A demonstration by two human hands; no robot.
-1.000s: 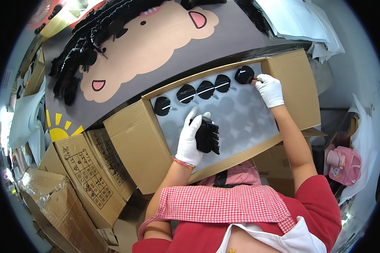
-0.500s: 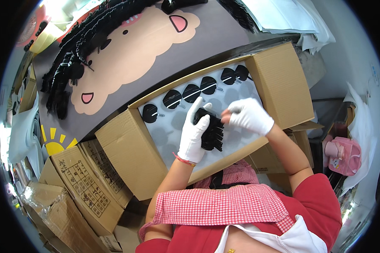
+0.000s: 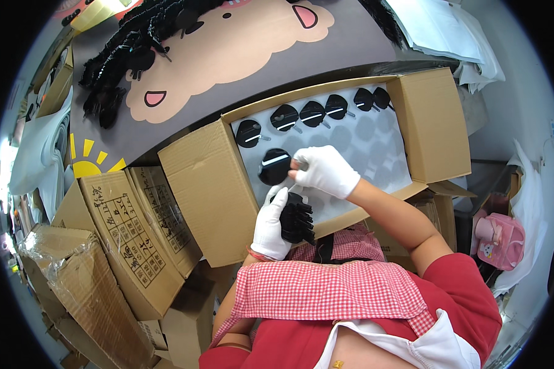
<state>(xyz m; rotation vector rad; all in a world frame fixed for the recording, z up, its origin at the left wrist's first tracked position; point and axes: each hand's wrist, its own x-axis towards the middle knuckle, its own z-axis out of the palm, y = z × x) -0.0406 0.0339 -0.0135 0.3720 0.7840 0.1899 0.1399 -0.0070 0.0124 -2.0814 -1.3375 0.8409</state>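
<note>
My right hand (image 3: 327,173), in a white glove with bare fingertips, pinches a glossy black disc (image 3: 274,166) by its edge over the left part of an open cardboard box (image 3: 198,184). Below it, my left hand (image 3: 271,230), also gloved, is closed round a stack of black pieces (image 3: 298,222) whose thin stems fan out to the right. Inside the box, a row of similar black discs (image 3: 312,114) with short stems lies along the far side on a whitish translucent sheet (image 3: 351,154). Faint round shapes show through that sheet.
Beyond the box is a grey table (image 3: 240,92) with a cartoon print; piles of black pieces (image 3: 141,49) lie on its left. Cardboard cartons (image 3: 129,227) stand at the left. A pink bag (image 3: 501,241) is at the right, white sheets (image 3: 437,37) at the far right.
My right hand has moved left and now holds a single black disc over the sheet. My left hand, with the stack, has come nearer to my body. The view has shifted a little.
</note>
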